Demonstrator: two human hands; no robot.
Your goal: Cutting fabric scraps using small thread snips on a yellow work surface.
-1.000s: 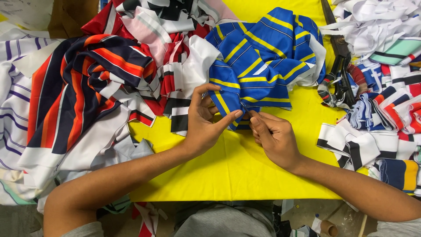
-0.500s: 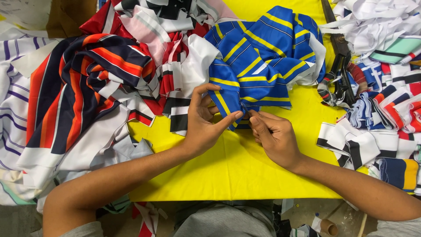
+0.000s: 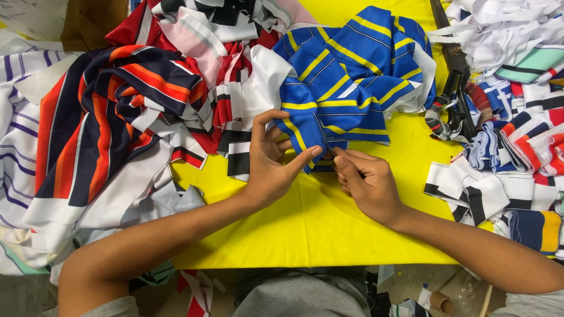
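Note:
A blue fabric piece with yellow stripes (image 3: 346, 82) lies bunched on the yellow table (image 3: 317, 223). My left hand (image 3: 273, 161) pinches its lower corner between thumb and fingers. Close beside it, my right hand (image 3: 367, 179) grips the same corner's edge with its fingertips. The two hands almost touch at the fabric's tip.
A navy, orange and white striped fabric heap (image 3: 106, 117) covers the left side. Red and white pieces (image 3: 229, 94) lie behind my left hand. Large dark scissors (image 3: 455, 88) rest at the right, beside stacks of striped cloth strips (image 3: 505, 170).
Both hands stay on the blue fabric's corner; fingers shift only slightly.

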